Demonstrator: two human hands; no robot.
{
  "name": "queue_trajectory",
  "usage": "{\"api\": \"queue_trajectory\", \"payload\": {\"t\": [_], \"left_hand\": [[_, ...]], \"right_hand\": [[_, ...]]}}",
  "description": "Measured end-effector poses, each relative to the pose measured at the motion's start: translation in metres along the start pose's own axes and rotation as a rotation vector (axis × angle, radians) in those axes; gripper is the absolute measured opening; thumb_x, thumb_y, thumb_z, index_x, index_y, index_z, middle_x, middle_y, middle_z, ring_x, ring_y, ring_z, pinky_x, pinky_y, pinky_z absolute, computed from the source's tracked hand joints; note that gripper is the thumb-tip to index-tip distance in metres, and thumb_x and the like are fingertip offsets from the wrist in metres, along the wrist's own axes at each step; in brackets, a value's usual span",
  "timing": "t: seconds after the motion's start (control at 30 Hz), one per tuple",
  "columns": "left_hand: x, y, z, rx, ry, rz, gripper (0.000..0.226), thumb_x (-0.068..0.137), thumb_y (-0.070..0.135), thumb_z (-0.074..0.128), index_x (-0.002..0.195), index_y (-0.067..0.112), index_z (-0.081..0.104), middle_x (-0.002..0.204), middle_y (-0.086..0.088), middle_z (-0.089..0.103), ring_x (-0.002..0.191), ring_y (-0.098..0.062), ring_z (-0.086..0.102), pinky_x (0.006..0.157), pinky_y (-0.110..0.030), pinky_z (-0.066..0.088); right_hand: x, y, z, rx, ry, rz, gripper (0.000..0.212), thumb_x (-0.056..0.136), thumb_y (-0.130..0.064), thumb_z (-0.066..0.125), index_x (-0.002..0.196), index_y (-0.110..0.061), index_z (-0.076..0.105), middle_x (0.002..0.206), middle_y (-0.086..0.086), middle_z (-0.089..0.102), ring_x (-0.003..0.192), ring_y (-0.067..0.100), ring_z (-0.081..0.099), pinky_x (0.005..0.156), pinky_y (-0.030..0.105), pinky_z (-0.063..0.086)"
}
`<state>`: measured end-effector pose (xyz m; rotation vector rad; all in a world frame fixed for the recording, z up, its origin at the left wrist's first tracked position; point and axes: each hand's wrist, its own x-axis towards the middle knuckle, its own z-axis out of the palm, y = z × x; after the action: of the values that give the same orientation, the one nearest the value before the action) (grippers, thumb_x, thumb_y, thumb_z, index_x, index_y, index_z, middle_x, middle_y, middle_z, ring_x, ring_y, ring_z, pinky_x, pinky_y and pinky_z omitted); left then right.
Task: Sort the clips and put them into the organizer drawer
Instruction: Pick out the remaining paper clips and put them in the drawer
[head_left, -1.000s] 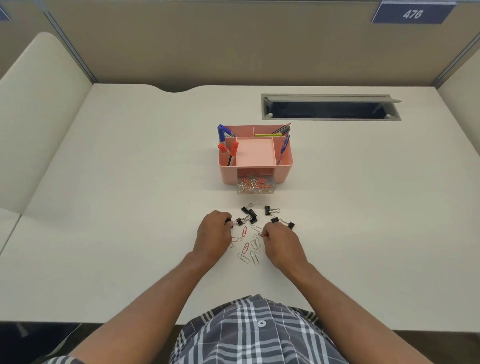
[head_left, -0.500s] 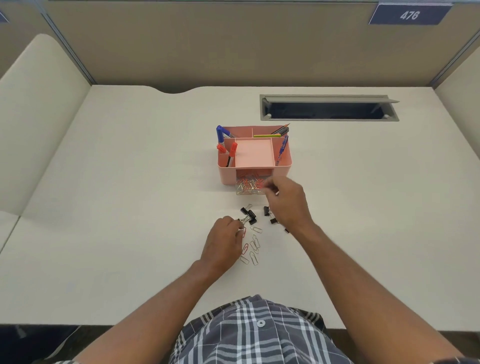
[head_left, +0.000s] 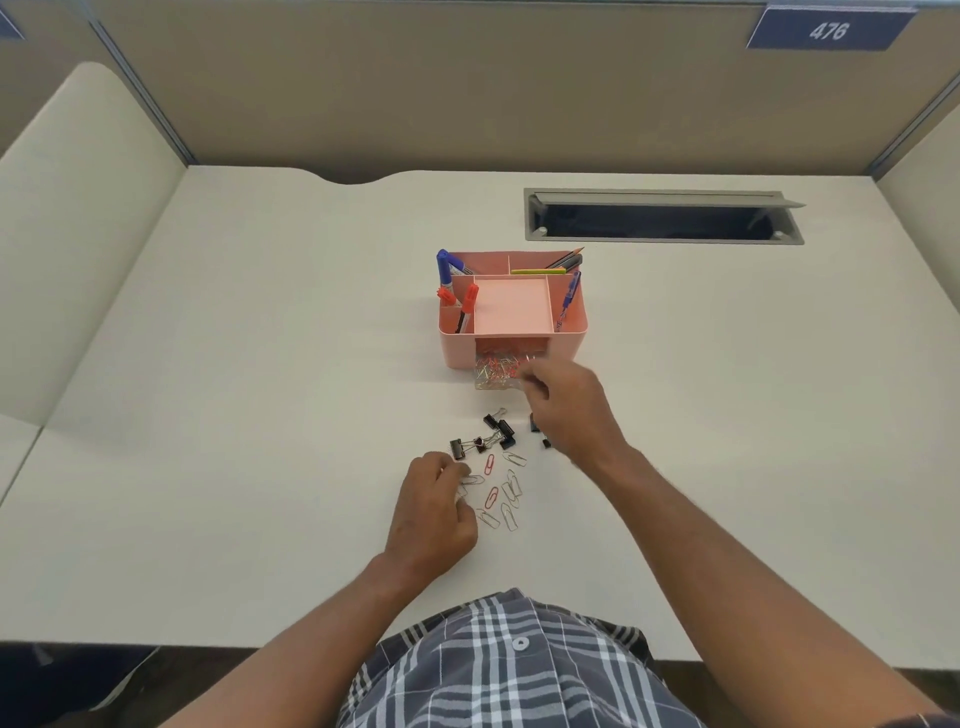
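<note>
The right hand is hovering over the clear drawer that is sticking out of the front of the pink organizer, its fingers curled toward the drawer's right edge — whether they are pinching a clip cannot be told, since the fingertips are blurred and turned away. The drawer is already holding a heap of red and silver paper clips. The left hand is resting on the desk with its fingers drawn together at the left edge of the loose paper clips, seemingly pressing or pinching one, though the clip itself is hidden under the fingertips.

Several things could be going wrong from here. The black binder clips are lying just beyond the paper clips, and a few more are partly hidden under the right wrist — a careless sweep of that arm on its way back could be scattering them into the paper clip pile and undoing the sorting. The paper clips are thin and flat on the desk, so the left hand may be struggling to lift one and could be dragging neighbours along, or hooking two together. The drawer is small and light-looking; a hand bumping its rim could be pushing it shut or spilling what is inside
</note>
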<state>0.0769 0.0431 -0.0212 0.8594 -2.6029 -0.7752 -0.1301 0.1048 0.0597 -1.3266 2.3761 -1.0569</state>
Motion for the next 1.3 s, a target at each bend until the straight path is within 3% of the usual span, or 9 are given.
{"api": "queue_trajectory", "payload": {"t": [0.13, 0.23, 0.4, 0.67, 0.8, 0.9, 1.03, 1.2, 1.3], "left_hand": [[-0.006, -0.007, 0.004, 0.056, 0.003, -0.027, 0.031, 0.078, 0.004, 0.059, 0.108, 0.003, 0.066, 0.100, -0.005, 0.056, 0.092, -0.023, 0.051, 0.080, -0.035, 0.049], [-0.002, -0.006, 0.005, 0.057, -0.004, -0.009, 0.025, 0.083, 0.003, 0.061, 0.107, 0.004, 0.066, 0.098, -0.006, 0.058, 0.088, -0.025, 0.052, 0.076, -0.038, 0.051], [0.007, 0.001, 0.008, 0.053, -0.046, 0.013, 0.017, 0.084, 0.001, 0.063, 0.100, 0.004, 0.067, 0.089, -0.006, 0.055, 0.081, -0.026, 0.051, 0.068, -0.041, 0.051], [0.014, 0.001, 0.014, 0.054, -0.096, 0.022, 0.019, 0.084, 0.005, 0.067, 0.102, 0.010, 0.069, 0.093, -0.003, 0.055, 0.084, -0.025, 0.051, 0.070, -0.037, 0.049], [0.021, 0.002, 0.016, 0.084, -0.125, 0.013, 0.012, 0.088, 0.008, 0.063, 0.098, 0.012, 0.068, 0.094, -0.004, 0.056, 0.087, -0.024, 0.051, 0.072, -0.030, 0.043], [0.023, 0.002, 0.019, 0.104, -0.129, 0.009, 0.006, 0.087, 0.008, 0.063, 0.090, 0.012, 0.066, 0.090, -0.004, 0.053, 0.082, -0.024, 0.050, 0.068, -0.026, 0.037], [0.024, 0.001, 0.023, 0.109, -0.118, 0.005, 0.006, 0.087, 0.008, 0.063, 0.085, 0.013, 0.063, 0.088, -0.002, 0.050, 0.078, -0.022, 0.048, 0.066, -0.030, 0.042], [0.023, 0.002, 0.024, 0.109, -0.130, 0.003, 0.009, 0.085, 0.008, 0.066, 0.086, 0.014, 0.058, 0.091, -0.004, 0.053, 0.078, -0.024, 0.049, 0.068, -0.038, 0.047], [0.022, 0.000, 0.025, 0.125, -0.132, 0.002, 0.012, 0.086, 0.013, 0.067, 0.095, 0.013, 0.059, 0.094, -0.004, 0.054, 0.081, -0.024, 0.050, 0.071, -0.036, 0.047]], "right_hand": [[-0.034, 0.011, 0.019, -0.169, -0.251, 0.148, 0.014, 0.091, -0.018, 0.058, 0.096, -0.013, 0.070, 0.092, 0.005, 0.068, 0.087, 0.024, 0.060, 0.076, 0.033, 0.046], [-0.053, 0.019, 0.036, -0.261, -0.406, 0.258, 0.015, 0.090, -0.023, 0.056, 0.089, -0.010, 0.063, 0.095, 0.008, 0.059, 0.092, 0.029, 0.056, 0.073, 0.034, 0.041], [-0.066, 0.019, 0.054, -0.245, -0.410, 0.232, 0.038, 0.091, -0.023, 0.061, 0.127, -0.010, 0.056, 0.121, 0.009, 0.050, 0.113, 0.026, 0.049, 0.094, 0.035, 0.043], [-0.069, 0.027, 0.059, -0.257, -0.336, 0.148, 0.015, 0.093, -0.011, 0.056, 0.107, -0.009, 0.063, 0.109, 0.007, 0.053, 0.100, 0.024, 0.052, 0.076, 0.025, 0.036], [-0.069, 0.029, 0.062, -0.272, -0.335, 0.130, 0.011, 0.091, -0.007, 0.055, 0.100, -0.009, 0.062, 0.105, 0.006, 0.053, 0.099, 0.023, 0.050, 0.073, 0.025, 0.034], [-0.069, 0.028, 0.063, -0.259, -0.331, 0.119, 0.014, 0.087, 0.001, 0.054, 0.093, -0.011, 0.059, 0.100, 0.005, 0.053, 0.095, 0.023, 0.047, 0.070, 0.026, 0.033], [-0.073, 0.026, 0.063, -0.242, -0.325, 0.098, 0.022, 0.081, 0.009, 0.051, 0.089, -0.012, 0.056, 0.092, 0.002, 0.051, 0.084, 0.018, 0.040, 0.067, 0.029, 0.035], [-0.073, 0.028, 0.061, -0.211, -0.305, 0.105, 0.020, 0.084, 0.007, 0.048, 0.086, -0.012, 0.054, 0.086, 0.000, 0.050, 0.080, 0.017, 0.038, 0.065, 0.029, 0.033], [-0.072, 0.028, 0.061, -0.179, -0.300, 0.136, 0.021, 0.085, 0.005, 0.048, 0.084, -0.016, 0.052, 0.087, 0.001, 0.054, 0.081, 0.018, 0.041, 0.066, 0.028, 0.032]]}}
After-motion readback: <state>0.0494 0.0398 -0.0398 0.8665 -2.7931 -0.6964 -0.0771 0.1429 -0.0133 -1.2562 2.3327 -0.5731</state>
